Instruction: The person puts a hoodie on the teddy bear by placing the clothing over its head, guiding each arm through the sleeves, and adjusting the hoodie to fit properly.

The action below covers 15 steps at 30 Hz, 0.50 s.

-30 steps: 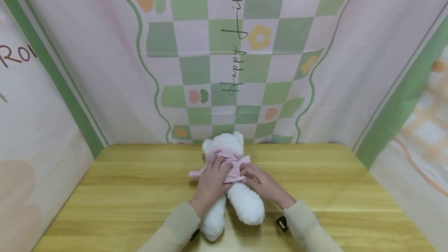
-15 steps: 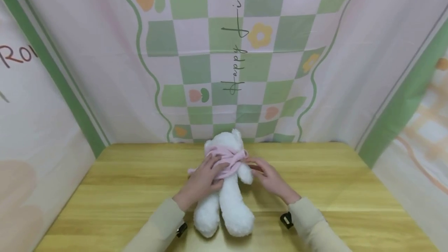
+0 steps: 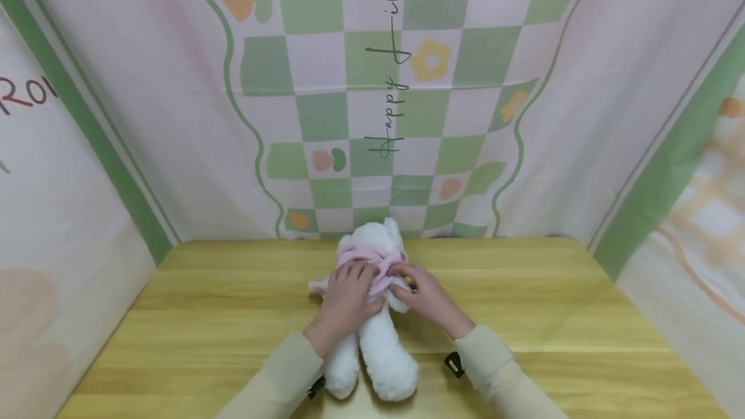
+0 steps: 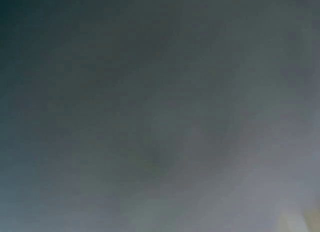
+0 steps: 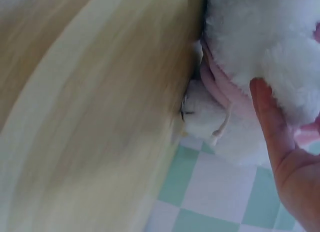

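Note:
A white plush bear (image 3: 388,361) lies face down on the wooden table, its head toward the back. Bunched pink clothing (image 3: 363,253) sits round its neck and upper back. My left hand (image 3: 346,299) rests over the clothing and the bear's back, thumb spread toward its middle. At the bear's right side, my right hand (image 3: 423,297) holds the clothing's edge between bent fingers and thumb, beside the small white arm (image 3: 398,303). In the right wrist view, one digit of that hand lies against white fur (image 5: 295,74). The left wrist view is dark and blurred.
The table (image 3: 524,315) runs back to a green-and-white checked cloth backdrop (image 3: 372,115). Printed cloth also hangs at both sides. Black wrist gear (image 3: 454,364) shows beneath the right sleeve.
The pink clothing has been pushed up the back, baring the bear's right arm. My right hand moved off the cloth, then came back left onto it. The bear's legs swung slightly left.

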Motion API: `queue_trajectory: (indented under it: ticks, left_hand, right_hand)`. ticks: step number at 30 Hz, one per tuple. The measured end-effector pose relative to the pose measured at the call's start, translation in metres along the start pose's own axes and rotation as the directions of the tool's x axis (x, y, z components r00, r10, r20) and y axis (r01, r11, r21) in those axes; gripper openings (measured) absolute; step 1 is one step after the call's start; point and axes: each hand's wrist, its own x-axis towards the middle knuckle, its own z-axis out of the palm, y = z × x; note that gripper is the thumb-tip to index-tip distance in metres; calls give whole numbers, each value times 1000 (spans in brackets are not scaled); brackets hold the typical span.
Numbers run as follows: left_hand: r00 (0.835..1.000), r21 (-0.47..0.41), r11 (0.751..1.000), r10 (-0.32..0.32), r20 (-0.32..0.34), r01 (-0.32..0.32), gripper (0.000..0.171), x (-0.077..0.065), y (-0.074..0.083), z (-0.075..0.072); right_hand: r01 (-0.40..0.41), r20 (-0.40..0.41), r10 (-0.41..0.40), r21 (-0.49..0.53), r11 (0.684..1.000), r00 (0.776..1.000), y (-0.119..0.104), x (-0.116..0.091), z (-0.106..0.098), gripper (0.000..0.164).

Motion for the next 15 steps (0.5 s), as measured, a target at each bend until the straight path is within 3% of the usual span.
queue_trajectory:
  ticks: [5, 9, 15]
  left_hand:
    - [999, -5, 1000, -26, -48, 25, 40, 1, 4, 3]
    - [997, -21, 999, -43, -67, 42, 39, 2, 5, 3]
    - [994, -65, 993, -102, -39, 100, 39, 1, 5, 3]
  right_hand:
    - [-56, -84, 50, -71, 996, 995, -9, 1, 7, 18]
    - [-89, -106, 80, -80, 993, 991, -12, 0, 10, 15]
    - [-77, -27, 80, 107, 991, 996, -4, -5, 7, 9]
